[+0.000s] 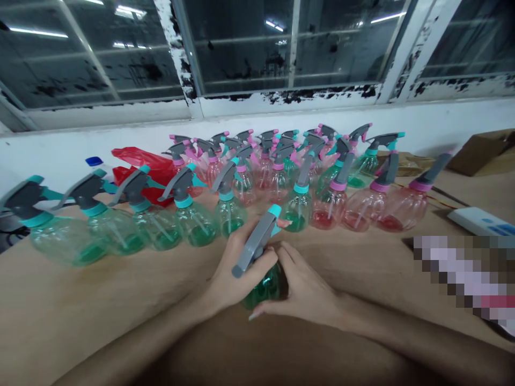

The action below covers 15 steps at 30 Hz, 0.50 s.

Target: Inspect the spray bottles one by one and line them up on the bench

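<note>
A green spray bottle (263, 287) with a grey and teal trigger head (257, 239) stands on the brown table (100, 300), in the middle near me. My left hand (233, 268) is wrapped round the trigger head and neck, one finger reaching over the teal nozzle. My right hand (303, 287) cups the bottle's body from the right, fingers closed on it.
Rows of green spray bottles (193, 214) and pink spray bottles (362, 206) stand behind, up to the white wall. A red plastic bag (140, 163) lies at the back left. A white device (480, 221) and a cardboard box (483, 150) sit at the right.
</note>
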Motion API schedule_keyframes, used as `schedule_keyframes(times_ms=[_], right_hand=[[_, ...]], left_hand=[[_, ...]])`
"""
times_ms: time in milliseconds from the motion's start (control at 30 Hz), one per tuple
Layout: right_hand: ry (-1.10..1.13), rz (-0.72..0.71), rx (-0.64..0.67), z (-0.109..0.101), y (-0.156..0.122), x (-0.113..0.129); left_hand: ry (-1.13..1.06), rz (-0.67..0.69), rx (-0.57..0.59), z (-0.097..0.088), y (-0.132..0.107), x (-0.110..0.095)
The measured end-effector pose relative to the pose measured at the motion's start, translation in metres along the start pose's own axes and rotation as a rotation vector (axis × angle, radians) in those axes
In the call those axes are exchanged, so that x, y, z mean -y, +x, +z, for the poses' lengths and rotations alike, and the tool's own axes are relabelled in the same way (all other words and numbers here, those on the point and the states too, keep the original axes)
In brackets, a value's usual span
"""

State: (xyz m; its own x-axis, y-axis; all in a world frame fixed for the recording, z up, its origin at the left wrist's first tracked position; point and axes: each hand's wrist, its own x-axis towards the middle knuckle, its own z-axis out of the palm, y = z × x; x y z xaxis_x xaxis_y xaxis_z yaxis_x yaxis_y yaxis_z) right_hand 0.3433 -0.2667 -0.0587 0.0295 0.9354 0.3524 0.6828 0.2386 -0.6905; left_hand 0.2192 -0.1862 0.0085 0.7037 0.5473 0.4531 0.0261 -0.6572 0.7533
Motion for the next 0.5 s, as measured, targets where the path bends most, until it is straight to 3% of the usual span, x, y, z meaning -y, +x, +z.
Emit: schedule_keyframes(times_ms=[200, 400, 500], right_hand=[[-0.041, -0.077, -0.034, -0.001, 0.007, -0.008], [-0.177, -0.242, 0.072, -0.008, 0.004, -0.031], [-0.225, -0.201, 0.149, -0.012, -0.004, -0.047]], left_hand=[[-0.041, -0.038, 0.016, 0.001, 0.012, 0.007], [-0.033, -0.050, 0.023, 0.001, 0.017, 0.012], [0.005, -0.029, 0.020, -0.004, 0.020, 0.013]])
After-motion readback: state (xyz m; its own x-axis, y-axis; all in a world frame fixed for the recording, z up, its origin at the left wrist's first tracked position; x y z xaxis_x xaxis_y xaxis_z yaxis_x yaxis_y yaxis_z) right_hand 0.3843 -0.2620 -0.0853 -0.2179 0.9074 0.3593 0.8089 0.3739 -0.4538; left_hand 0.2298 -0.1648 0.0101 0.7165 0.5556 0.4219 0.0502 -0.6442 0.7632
